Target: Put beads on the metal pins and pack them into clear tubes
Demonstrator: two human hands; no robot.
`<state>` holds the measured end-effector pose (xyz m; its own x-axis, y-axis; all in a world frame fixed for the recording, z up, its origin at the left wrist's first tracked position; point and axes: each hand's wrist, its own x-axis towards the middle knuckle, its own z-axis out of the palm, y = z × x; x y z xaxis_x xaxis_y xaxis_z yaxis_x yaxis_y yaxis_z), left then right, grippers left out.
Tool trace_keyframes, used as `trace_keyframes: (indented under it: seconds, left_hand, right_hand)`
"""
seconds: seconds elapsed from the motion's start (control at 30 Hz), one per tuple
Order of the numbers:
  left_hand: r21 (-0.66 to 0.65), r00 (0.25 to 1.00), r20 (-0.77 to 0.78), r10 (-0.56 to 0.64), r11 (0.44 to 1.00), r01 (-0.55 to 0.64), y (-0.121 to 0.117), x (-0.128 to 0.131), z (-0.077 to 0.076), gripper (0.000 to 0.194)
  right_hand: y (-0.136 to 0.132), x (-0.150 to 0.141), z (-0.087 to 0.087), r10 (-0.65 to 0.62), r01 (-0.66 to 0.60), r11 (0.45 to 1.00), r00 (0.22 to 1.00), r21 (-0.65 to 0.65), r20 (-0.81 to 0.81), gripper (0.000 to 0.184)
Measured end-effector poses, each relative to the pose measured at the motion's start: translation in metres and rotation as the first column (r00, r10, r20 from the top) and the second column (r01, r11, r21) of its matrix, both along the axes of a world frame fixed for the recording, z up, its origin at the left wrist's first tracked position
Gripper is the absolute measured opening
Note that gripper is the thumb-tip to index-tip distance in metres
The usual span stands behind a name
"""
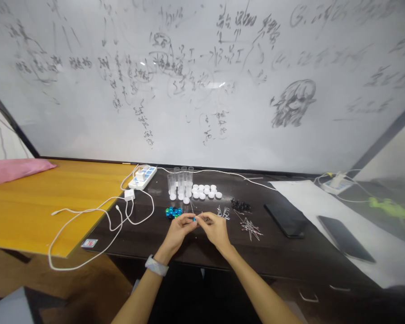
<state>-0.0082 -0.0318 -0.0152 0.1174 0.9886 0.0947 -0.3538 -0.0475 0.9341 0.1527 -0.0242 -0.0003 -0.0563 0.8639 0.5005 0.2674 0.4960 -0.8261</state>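
Note:
Over the front of the dark table, my left hand [178, 231] and my right hand [216, 230] meet at the fingertips, both pinched closed. Between them shows a speck of a small blue bead [195, 219], mostly hidden by the fingers. A thin wire [191, 207] rises just behind the fingertips; whether it is held I cannot tell. Left of the hands lies a cluster of shiny blue, green and black beads [173, 213]. Bent metal pieces [223, 212] lie just beyond my right hand, with a loose pile of thin wire pins [251, 228] farther right.
Clear plastic tubes [180, 182] stand behind, beside several white caps [206, 191]. Small black parts [240, 205] lie to the right, then a black phone [285, 220] and another dark phone [346, 238]. A power strip [143, 177] and white cables [101, 209] occupy the left.

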Motion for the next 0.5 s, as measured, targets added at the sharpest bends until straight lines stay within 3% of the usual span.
trace_keyframes:
  seconds: [0.33, 0.4, 0.5]
  left_hand:
    - [0.026, 0.999, -0.044, 0.019, 1.0, -0.017, 0.0, 0.001, 0.0, 0.034]
    - [0.021, 0.999, -0.037, 0.021, 1.0, -0.021, 0.0, 0.002, 0.001, 0.035]
    - [0.013, 0.999, -0.033, 0.024, 1.0, -0.024, 0.0, 0.002, 0.001, 0.036]
  right_hand:
    - [0.004, -0.007, -0.004, 0.068, -0.096, 0.987, 0.976, -0.129, -0.207, 0.034]
    - [0.003, -0.003, 0.0, 0.076, -0.087, 0.992, 0.992, -0.096, -0.105, 0.029]
    - [0.002, 0.008, 0.009, 0.008, -0.029, 0.995, 0.976, 0.093, 0.219, 0.017]
